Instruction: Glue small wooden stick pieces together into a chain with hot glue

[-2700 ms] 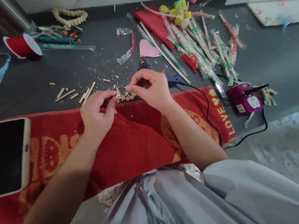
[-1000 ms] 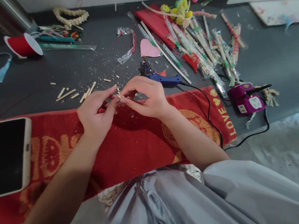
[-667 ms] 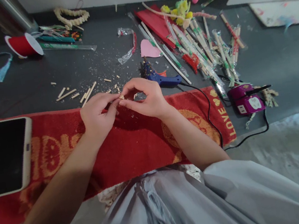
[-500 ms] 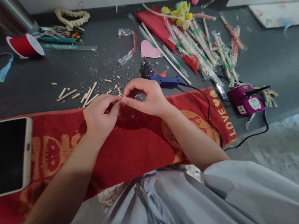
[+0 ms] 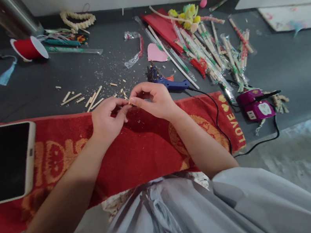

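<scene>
My left hand (image 5: 109,117) and my right hand (image 5: 154,100) meet at the fingertips above the far edge of a red towel (image 5: 144,154). Both are closed in a pinch. What sits between the fingertips is tiny and mostly covered, so I cannot make it out. Just beyond my left hand lie short cut wooden sticks (image 5: 94,98) among crumbs and small offcuts. A blue glue gun (image 5: 174,84) rests on the grey table right behind my right hand, its dark, messy nozzle pointing away.
A phone (image 5: 8,163) lies on the towel's left end. A red ribbon spool (image 5: 29,48) stands at the back left. Wrapped chopsticks (image 5: 207,52) are heaped at the right, near a purple power socket (image 5: 255,104) with a black cord. A pink paper heart (image 5: 156,52) lies behind the glue gun.
My pinched fingertips have shifted slightly to the right, and my left thumb and fingers have changed their hold a little. The view has moved marginally; things on the table stay in place.
</scene>
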Available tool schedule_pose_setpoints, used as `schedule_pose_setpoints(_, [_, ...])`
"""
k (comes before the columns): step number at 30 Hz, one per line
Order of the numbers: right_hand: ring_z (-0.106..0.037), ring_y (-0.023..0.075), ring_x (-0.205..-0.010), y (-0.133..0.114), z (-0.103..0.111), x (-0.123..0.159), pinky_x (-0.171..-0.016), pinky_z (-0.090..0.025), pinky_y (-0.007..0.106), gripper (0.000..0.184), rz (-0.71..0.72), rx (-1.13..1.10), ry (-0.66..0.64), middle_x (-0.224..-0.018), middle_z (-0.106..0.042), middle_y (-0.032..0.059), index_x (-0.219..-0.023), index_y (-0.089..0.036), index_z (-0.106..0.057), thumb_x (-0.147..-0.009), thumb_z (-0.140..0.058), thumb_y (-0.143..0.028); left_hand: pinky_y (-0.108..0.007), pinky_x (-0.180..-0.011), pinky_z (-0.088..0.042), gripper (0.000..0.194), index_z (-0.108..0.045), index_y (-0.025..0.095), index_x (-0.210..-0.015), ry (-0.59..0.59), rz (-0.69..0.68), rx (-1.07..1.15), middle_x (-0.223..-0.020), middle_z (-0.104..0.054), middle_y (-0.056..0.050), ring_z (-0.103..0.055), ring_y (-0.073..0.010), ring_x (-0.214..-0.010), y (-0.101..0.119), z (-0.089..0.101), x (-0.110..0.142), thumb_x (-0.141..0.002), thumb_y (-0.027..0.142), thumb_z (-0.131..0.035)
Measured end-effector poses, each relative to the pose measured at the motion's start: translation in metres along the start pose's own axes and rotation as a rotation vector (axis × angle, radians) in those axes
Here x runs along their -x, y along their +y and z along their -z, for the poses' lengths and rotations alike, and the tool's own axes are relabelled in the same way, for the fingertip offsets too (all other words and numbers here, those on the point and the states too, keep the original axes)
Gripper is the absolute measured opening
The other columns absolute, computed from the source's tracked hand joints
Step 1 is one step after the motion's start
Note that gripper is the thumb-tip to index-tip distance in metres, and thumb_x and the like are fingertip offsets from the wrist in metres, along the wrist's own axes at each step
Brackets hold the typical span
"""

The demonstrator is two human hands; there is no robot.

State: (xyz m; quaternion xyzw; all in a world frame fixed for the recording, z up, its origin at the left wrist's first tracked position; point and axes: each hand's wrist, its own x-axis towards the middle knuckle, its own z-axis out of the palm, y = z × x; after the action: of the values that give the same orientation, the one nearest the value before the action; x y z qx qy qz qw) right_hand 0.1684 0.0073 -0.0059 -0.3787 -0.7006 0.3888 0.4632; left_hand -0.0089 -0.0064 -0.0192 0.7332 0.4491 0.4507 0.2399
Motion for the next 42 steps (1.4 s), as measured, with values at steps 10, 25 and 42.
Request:
schedule_pose_setpoints(10, [-0.053, 0.0056, -0.064, -0.002, -0.001, 0.000, -0.059, -0.044, 0.020, 0.031, -0.023, -0.086, 0.047, -0.072, -0.061, -0.0018, -0.077, -0.016, -0.062, -0.085, -0.065, -0.046, -0.025, -0.053, -0.044, 0.010, -0.066, 0.022, -0.078, 0.053, -0.065, 0.047, -0.057, -0.059, 0.005, -0.054, -0.0090, -0.048, 0.004, 0.003, -0.003, -0.087, 0.027, -0.064])
schedule_pose_setpoints(25, [-0.059, 0.0083, -0.068, 0.016, 0.007, -0.006, -0.067, -0.055, 0.025, 0.046, -0.153, -0.090, 0.239, -0.081, -0.064, -0.0005, -0.089, -0.020, -0.065, -0.080, -0.063, -0.066, -0.033, -0.057, -0.045, 0.016, -0.066, 0.027, -0.068, 0.303, 0.304, -0.200, -0.065, -0.067, 0.001, -0.056, -0.0136, -0.057, -0.008, 0.012, -0.012, -0.079, 0.035, -0.073])
schedule_pose_setpoints(42, [-0.064, 0.0080, -0.069, 0.021, 0.007, -0.006, -0.072, -0.058, 0.026, 0.029, -0.194, -0.149, 0.158, -0.084, -0.068, -0.0003, -0.095, -0.019, -0.064, -0.083, -0.069, -0.045, -0.030, -0.063, -0.043, 0.029, -0.075, 0.026, -0.108, 0.199, 0.182, -0.313, -0.061, -0.060, 0.003, -0.051, -0.0137, -0.057, -0.018, 0.006, -0.009, -0.081, 0.026, -0.065])
